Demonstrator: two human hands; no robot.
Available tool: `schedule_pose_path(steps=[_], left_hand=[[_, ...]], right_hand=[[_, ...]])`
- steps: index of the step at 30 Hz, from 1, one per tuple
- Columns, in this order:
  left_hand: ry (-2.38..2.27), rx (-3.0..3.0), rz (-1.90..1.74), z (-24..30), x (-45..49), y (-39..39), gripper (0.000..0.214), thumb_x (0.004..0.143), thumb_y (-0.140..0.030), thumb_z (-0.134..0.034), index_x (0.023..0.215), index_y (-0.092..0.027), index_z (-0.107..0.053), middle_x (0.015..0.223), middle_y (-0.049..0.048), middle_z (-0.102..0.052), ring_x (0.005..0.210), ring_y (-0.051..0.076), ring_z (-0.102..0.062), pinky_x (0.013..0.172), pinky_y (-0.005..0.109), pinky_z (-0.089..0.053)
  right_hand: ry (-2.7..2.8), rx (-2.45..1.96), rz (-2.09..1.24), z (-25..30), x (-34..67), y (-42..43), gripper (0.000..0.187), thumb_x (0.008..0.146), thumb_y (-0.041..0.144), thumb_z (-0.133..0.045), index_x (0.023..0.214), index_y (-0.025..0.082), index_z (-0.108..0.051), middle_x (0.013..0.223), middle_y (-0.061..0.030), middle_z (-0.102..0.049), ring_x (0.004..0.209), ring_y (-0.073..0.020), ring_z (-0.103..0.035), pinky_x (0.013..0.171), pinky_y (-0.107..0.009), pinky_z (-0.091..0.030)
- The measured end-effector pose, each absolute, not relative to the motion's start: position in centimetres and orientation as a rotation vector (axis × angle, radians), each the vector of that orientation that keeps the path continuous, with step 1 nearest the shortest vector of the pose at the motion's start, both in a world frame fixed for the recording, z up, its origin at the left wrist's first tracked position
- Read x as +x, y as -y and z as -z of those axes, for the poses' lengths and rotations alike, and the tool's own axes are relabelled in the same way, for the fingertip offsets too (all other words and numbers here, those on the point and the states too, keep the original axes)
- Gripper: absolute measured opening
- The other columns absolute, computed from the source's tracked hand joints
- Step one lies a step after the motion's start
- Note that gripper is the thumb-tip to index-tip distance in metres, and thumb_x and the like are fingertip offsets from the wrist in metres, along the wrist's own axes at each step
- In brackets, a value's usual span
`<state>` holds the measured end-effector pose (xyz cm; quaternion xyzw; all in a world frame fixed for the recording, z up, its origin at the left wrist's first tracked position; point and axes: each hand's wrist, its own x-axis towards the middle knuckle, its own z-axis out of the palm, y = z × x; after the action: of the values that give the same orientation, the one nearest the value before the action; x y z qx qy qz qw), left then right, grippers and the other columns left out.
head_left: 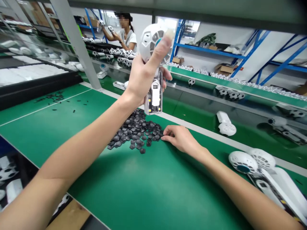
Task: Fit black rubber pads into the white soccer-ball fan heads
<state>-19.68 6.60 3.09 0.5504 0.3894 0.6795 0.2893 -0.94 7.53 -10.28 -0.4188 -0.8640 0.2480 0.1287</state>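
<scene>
The left hand (141, 78) has a clenched grip on a handheld fan (155, 95), white vented head and clear handle, held above the green counter (72, 127). The open right hand (179, 139) rests beside black hexagonal pieces (135, 131).

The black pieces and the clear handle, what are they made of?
The black pieces look like matte plastic or rubber: they are dull with only a faint sheen, so I can't tell which. The clear handle in the left hand looks like glossy see-through plastic, because parts inside show through it.
</scene>
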Motion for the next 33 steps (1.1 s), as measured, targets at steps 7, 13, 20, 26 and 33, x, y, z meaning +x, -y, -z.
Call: schedule_pose_path(steps=[7, 13, 20, 26, 33], left_hand=[[-0.957, 1.418, -1.779, -2.6, -19.0, -6.9, 0.027, 0.106, -0.043, -0.065, 0.087, -0.024, -0.070, 0.065, 0.0020, -0.065, 0.051, 0.016, -0.061, 0.050, 0.027, -0.052], [-0.923, 1.270, -1.672, -1.2, -18.2, -7.8, 0.045, 0.100, -0.059, -0.070, 0.079, -0.020, -0.064, 0.065, 0.0042, -0.064, 0.052, 0.017, -0.058, 0.047, 0.029, -0.049], [-0.931, 1.285, -1.636, 0.1, -17.2, -7.7, 0.051, 0.085, -0.069, -0.083, 0.075, -0.023, -0.062, 0.068, 0.0048, -0.065, 0.053, 0.017, -0.057, 0.046, 0.030, -0.048], [-0.931, 1.234, -1.609, 0.9, -17.1, -7.8, 0.056, 0.082, -0.071, -0.086, 0.078, -0.021, -0.062, 0.068, 0.0049, -0.065, 0.052, 0.015, -0.057, 0.045, 0.028, -0.046], [-0.923, 1.106, -1.611, 2.6, -16.4, -8.1, 0.060, 0.087, -0.076, -0.079, 0.085, -0.020, -0.058, 0.072, 0.0032, -0.061, 0.055, 0.014, -0.057, 0.050, 0.027, -0.048]], right_hand=[[2.313, -1.276, -0.870, 10.1, 2.2, -6.5, 0.015, 0.094, 0.031, -0.079, 0.084, 0.021, -0.075, 0.076, -0.0003, -0.078, 0.066, -0.0165, -0.069, 0.064, -0.028, -0.047], [2.236, -1.207, -0.895, 10.3, 2.2, -6.1, 0.015, 0.094, 0.031, -0.079, 0.085, 0.020, -0.075, 0.074, -0.0005, -0.078, 0.063, -0.0160, -0.070, 0.062, -0.026, -0.050], [2.293, -1.026, -0.773, 11.0, 1.3, -5.6, 0.008, 0.093, 0.016, -0.080, 0.088, 0.021, -0.077, 0.076, 0.0016, -0.081, 0.060, -0.0146, -0.072, 0.062, -0.025, -0.052], [2.261, -0.736, -0.472, 11.1, 2.6, -5.3, 0.009, 0.097, 0.014, -0.077, 0.093, 0.021, -0.078, 0.088, -0.0011, -0.085, 0.072, -0.0167, -0.080, 0.064, -0.025, -0.056], [2.226, -0.174, 0.441, 6.2, 6.8, -2.4, 0.021, 0.101, 0.002, -0.067, 0.105, 0.020, -0.078, 0.101, -0.0060, -0.087, 0.085, -0.0190, -0.083, 0.074, -0.030, -0.063]])
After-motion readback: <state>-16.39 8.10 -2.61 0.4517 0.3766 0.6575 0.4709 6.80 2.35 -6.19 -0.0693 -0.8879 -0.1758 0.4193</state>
